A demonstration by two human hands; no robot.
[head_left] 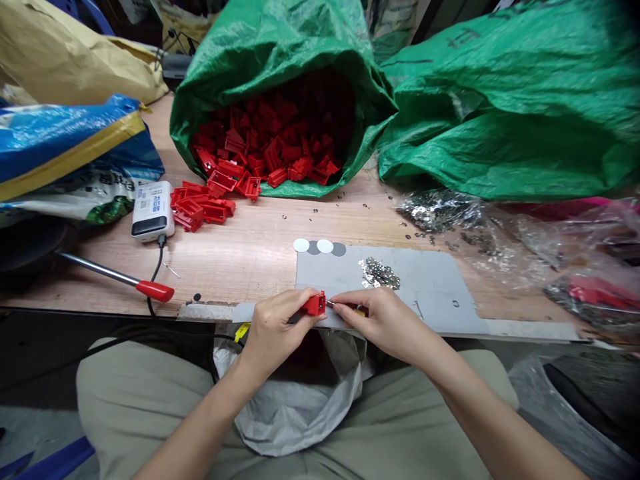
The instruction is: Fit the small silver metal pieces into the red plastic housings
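My left hand point(277, 327) is closed around a small red plastic part point(315, 304) at the near edge of the wooden table point(250, 247). My right hand point(383, 320) pinches a thin tool with a yellow handle point(356, 310), its metal tip touching the red part. Both hands hover over a grey mat point(430, 287) that carries a small pile of tiny metal clips point(379, 273). Just beyond lie white and grey discs point(320, 247).
An open green sack point(280, 47) spills red parts point(205, 203) onto the table. A white power bank point(153, 210), a red-handled rod point(125, 280), a second green sack point(510, 100), bags of metal bits point(440, 210) and a plastic bag in my lap point(300, 400).
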